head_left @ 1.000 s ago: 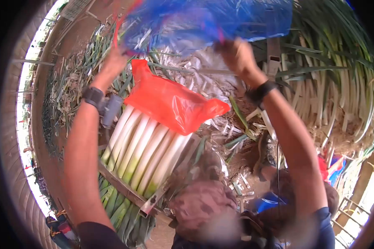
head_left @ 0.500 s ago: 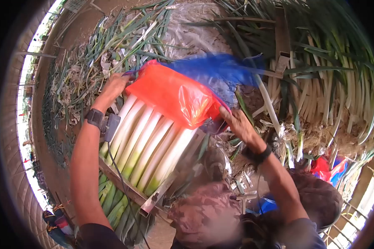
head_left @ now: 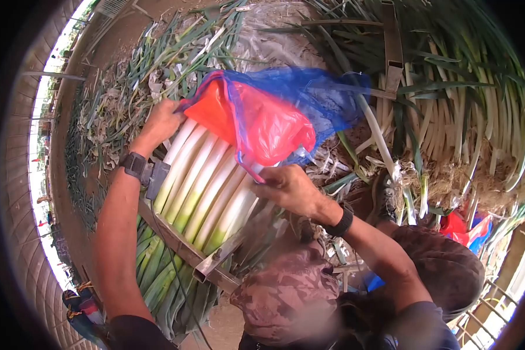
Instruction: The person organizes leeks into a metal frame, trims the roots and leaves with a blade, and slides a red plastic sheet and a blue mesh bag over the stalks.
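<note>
A bundle of thick white leeks (head_left: pixel 201 186) lies in front of me, with green leaves (head_left: pixel 163 286) toward my body. A red plastic wrap (head_left: pixel 274 125) covers the white ends. Around that wrap is a translucent blue bag (head_left: pixel 335 96) with a pinkish rim. My left hand (head_left: pixel 162 126) pinches the rim at the bundle's left corner. At the right corner my right hand (head_left: pixel 289 188) is closed on the bag's rim, close against the leeks. The inside of the bag beyond the wrap is partly hidden.
A metal frame (head_left: pixel 178 251) crosses under the leeks. A large pile of rooted leeks (head_left: pixel 455 128) lies at the right, near an upright metal post (head_left: pixel 394 52). Leaf trimmings (head_left: pixel 116 116) cover the ground at the left. A cable (head_left: pixel 172 256) hangs by my left arm.
My right hand has moved left and toward me, drawing the blue bag's rim over the red wrap to the leeks. My left hand stays at its corner.
</note>
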The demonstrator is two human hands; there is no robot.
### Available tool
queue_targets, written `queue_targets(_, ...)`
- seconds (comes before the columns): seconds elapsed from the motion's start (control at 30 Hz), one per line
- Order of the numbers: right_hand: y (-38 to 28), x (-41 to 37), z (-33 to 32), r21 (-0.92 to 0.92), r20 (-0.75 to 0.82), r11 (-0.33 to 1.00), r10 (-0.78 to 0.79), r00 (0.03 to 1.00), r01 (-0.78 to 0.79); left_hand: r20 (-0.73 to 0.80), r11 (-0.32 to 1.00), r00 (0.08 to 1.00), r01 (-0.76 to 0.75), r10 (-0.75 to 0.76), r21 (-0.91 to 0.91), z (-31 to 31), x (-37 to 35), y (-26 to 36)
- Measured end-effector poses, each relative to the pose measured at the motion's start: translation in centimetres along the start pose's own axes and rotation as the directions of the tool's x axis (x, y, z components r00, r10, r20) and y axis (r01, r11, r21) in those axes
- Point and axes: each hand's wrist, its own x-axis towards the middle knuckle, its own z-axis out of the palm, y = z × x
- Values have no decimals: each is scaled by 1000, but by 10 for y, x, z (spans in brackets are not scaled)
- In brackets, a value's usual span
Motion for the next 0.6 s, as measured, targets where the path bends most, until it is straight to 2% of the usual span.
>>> queue_targets(0.03,-4,-5,0,158,-61,986,68,996,-58,2,1000,1000,3,-3,-3,4,5,-10)
queue_targets(0.07,-6,-10,2,316,-111,943,144,983,-102,-18,988,999,28,-32,-155,8,13,-32)
queue_targets(0.1,-8,-14,5,317,-111,943,144,983,-102,-35,952,998,48,-61,-301,6,18,-48)
queue_targets(0.13,-10,-19,11,182,-118,973,-120,986,140,-32,953,998,46,-59,-299,-2,14,-59)
queue_targets(0.17,-12,-27,18,47,-90,926,-370,925,375,113,993,994,-19,7,112,-10,4,-64)
queue_targets(0.2,-2,-34,34,30,80,924,-381,921,380,265,860,964,-143,10,490,-14,-6,-68)
queue_targets(0.23,17,-45,61,23,220,939,-339,915,343,267,857,964,-146,10,494,-15,-17,-64)
queue_targets(0.27,35,-51,83,11,353,952,-290,890,306,290,857,940,2,-177,515,-17,-28,-58)
queue_targets(0.3,45,-52,87,15,347,953,-289,892,303,309,829,881,147,-358,540,-16,-33,-54)
queue_targets(0.33,55,-52,88,362,446,932,-204,872,33,312,827,879,146,-360,543,-17,-30,-55)
queue_targets(0.37,61,-52,84,616,560,739,-167,811,-273,331,798,860,136,-390,587,-19,-27,-59)
queue_targets(0.4,69,-51,79,623,560,732,-172,810,-276,348,765,838,122,-421,632,-20,-26,-62)
queue_targets(0.43,77,-47,70,657,577,680,-178,797,-324,280,721,843,171,-460,671,-20,-26,-55)
queue_targets(0.47,86,-43,61,686,593,626,-186,784,-371,283,717,840,167,-463,677,-19,-26,-68)
queue_targets(0.5,96,-38,57,478,548,853,-102,830,-211,305,797,879,126,-366,591,-19,-26,-86)
queue_targets(0.53,109,-33,54,194,473,979,-40,880,-59,317,864,911,76,-263,497,-18,-23,-96)
queue_targets(0.57,124,-26,43,137,457,964,143,878,-229,322,862,909,74,-265,501,-20,-19,-87)
queue_targets(0.6,136,-20,37,86,434,915,322,841,-394,310,955,923,151,-229,254,-26,-13,-78)
